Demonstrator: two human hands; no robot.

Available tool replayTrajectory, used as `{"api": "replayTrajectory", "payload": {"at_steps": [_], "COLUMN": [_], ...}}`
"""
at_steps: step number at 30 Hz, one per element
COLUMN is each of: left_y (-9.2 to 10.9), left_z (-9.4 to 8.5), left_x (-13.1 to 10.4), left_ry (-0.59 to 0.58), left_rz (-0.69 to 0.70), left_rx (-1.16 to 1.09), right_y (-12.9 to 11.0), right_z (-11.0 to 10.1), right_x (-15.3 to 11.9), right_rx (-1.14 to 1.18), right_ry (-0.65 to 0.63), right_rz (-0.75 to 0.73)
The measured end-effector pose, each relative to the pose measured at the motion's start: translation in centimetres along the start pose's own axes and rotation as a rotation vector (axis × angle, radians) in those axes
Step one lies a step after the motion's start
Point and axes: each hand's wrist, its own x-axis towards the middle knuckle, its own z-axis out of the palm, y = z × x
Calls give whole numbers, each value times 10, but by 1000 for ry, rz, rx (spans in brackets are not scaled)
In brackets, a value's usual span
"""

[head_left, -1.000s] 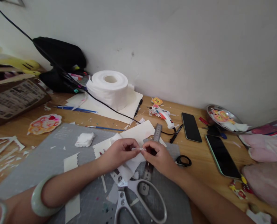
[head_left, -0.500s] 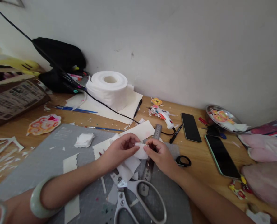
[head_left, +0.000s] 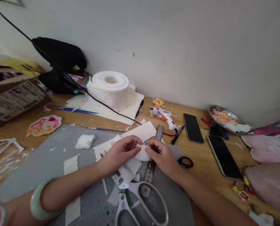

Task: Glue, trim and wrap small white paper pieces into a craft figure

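Between my two hands is a small white piece of soft tissue (head_left: 142,153), pinched at its upper edge. My left hand (head_left: 124,150) closes thumb and fingers on its left side, while my right hand (head_left: 160,154) grips the right side. Below them, more white tissue (head_left: 128,171) lies over the blades of large metal scissors (head_left: 123,191). A steel ruler (head_left: 150,175) runs beneath my right hand. To the left, a folded white tissue pad (head_left: 85,141) rests on the grey cutting mat (head_left: 52,163).
A big white tissue roll (head_left: 109,89) stands on paper near the wall. Right of it lie a glue gun (head_left: 164,117), a marker (head_left: 178,135) and two phones (head_left: 193,128). A metal bowl (head_left: 227,119) holds paper cutouts. At far left is a cardboard box (head_left: 17,99).
Almost nothing differs. Both hands keep hold of the tissue in the same place, with only a slight shift of the fingers and the piece's lower edge.
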Motion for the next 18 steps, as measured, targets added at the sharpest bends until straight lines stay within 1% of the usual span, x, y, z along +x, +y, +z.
{"api": "replayTrajectory", "payload": {"at_steps": [8,12,18], "left_y": [0,-1,2], "left_z": [0,1,1], "left_x": [0,1,1], "left_ry": [-22,7,0], "left_rz": [-9,-5,-24], "left_rx": [-83,-128,-90], "right_y": [1,1,2], "right_z": [0,1,0], "right_x": [-1,0,0], "right_rx": [29,20,-4], "right_ry": [-19,-9,-4], "right_rz": [9,-1,-18]}}
